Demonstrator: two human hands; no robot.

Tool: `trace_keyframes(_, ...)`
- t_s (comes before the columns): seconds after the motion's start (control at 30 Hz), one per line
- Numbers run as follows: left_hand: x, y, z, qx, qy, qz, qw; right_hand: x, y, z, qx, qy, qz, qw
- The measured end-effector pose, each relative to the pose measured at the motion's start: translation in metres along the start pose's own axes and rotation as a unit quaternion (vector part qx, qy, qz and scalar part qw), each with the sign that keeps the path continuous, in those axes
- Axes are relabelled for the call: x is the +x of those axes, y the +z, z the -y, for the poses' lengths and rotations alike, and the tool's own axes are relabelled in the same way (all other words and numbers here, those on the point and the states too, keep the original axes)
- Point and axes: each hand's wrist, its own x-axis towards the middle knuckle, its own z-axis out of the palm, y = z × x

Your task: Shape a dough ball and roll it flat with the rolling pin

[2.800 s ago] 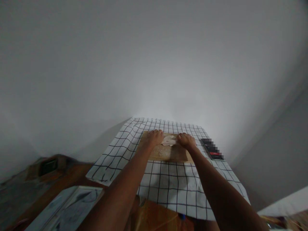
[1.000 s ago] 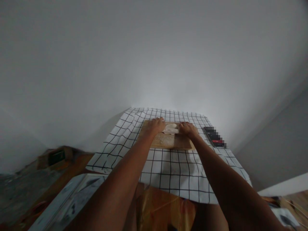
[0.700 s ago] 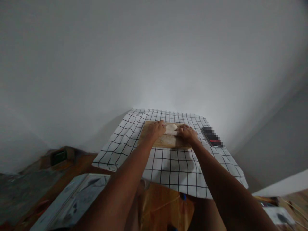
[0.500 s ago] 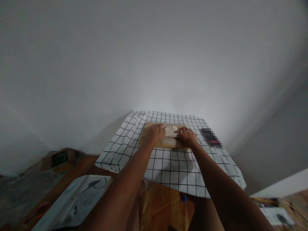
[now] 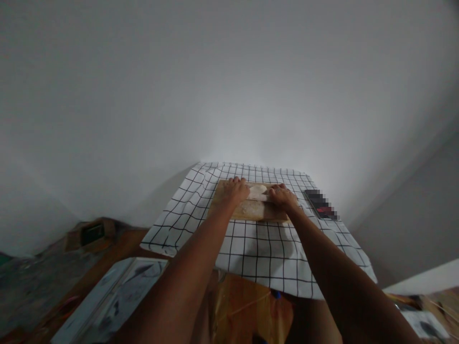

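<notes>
My left hand (image 5: 236, 190) is closed over the left end of a pale rolling pin (image 5: 259, 197). Its right end is under my right hand (image 5: 283, 196), whose fingers curl over it. Between the hands, a flattened piece of pale dough (image 5: 257, 189) shows beyond the pin; the pin hides its nearer part. Beneath all of this lies a wooden board (image 5: 247, 213), with a whitish, floury patch on its near half.
A white cloth with black grid lines (image 5: 265, 263) covers the table. A dark, pixelated flat object (image 5: 320, 204) lies right of the board. On the floor at left are an open cardboard box (image 5: 91, 234) and a pale printed box (image 5: 118, 296). A wall (image 5: 229, 95) rises behind.
Both hands and the rolling pin have moved slightly forward over the dough, so less of it shows beyond the pin. The whole view has shifted a little.
</notes>
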Motion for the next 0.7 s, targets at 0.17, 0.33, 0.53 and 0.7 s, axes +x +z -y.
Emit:
trace_keyframes(0.17,0.009,0.001,0.001,-0.001,0.0,0.016,1.0,-0.001,0.0,0.002,-0.003,0.006,-0.026,1.0)
trace_keyframes(0.33,0.009,0.0,0.001,0.003,-0.008,0.03,1.0,-0.002,0.003,0.004,0.005,0.018,-0.041,0.999)
trace_keyframes(0.53,0.018,0.002,0.005,0.014,0.02,0.016,1.0,-0.009,-0.001,0.006,-0.013,0.007,-0.058,0.998)
trace_keyframes(0.7,0.029,-0.001,0.0,-0.056,0.112,0.075,0.989,-0.013,-0.001,0.012,-0.045,0.0,-0.083,0.996)
